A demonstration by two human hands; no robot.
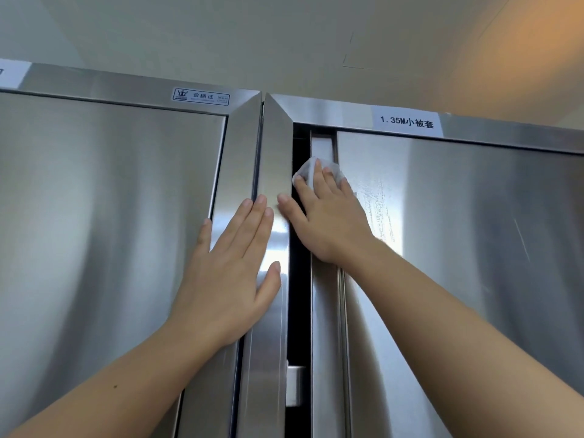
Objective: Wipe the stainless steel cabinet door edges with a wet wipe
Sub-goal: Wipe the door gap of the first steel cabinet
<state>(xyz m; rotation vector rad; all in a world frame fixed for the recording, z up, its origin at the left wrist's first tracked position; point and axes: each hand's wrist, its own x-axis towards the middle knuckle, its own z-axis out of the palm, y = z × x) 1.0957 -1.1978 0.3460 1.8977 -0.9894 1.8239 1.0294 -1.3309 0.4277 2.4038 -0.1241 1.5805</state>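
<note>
Head view looks up at two stainless steel cabinets side by side under a pale ceiling (284,36). The left cabinet door (94,216) sits shut in its frame, and the right cabinet door (474,248) stands slightly ajar, so a narrow dark gap (298,295) runs down between its folded door edge (325,311) and the right cabinet's upright (275,153). That gap is the only open room here: it is slim, with a small metal bracket (295,385) showing low inside it, and the left cabinet's upright (243,147) butts close against its neighbour. The left hand (234,279) lies flat, fingers straight and together, palm across both uprights, with its thumb resting on the right one and its little finger reaching the edge of the left cabinet door. It holds nothing. Up high, the right hand (328,216) presses the wet wipe (305,172) against the top stretch of the door edge, fingers extended over the bunched white cloth rather than curled round it, thumb stretched left across the gap to touch the upright. The wipe covers the edge strip and laps onto the door face. Just right of the hand, wet streaks (376,210) dull the metal. A white label (407,121) sits on the frame above the door, and a small sticker (201,96) is on the left cabinet's top rail.
</note>
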